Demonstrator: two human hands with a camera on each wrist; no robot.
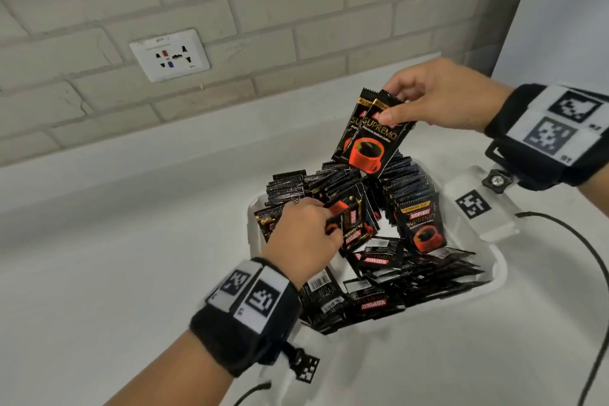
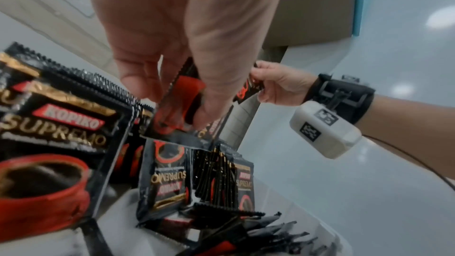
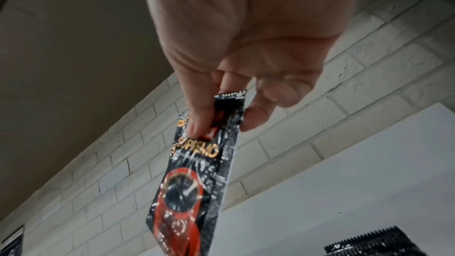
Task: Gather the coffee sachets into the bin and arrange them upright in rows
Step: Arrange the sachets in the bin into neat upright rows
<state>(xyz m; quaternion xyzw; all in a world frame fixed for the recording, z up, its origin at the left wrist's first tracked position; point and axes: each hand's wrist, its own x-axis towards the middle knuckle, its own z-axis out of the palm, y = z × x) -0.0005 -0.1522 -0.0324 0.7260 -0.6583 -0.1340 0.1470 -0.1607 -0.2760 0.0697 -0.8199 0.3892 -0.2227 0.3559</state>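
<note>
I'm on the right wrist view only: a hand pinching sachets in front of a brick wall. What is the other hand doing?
Observer: The left hand is down in the bin, its grip on one sachet.
Operator: Any sachets standing up?
Observer: Yes, upright rows fill the bin's far end; loose sachets lie flat at the near end.
Operator: How many does the right hand hold?
Observer: The head view shows two sachets, overlapped, pinched by the right hand above the rows.

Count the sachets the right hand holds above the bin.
2, both pinched by their top edges in the right hand: a front sachet and a second sachet half hidden behind it, offset to the left. Any further sachets behind would be hidden.
</note>
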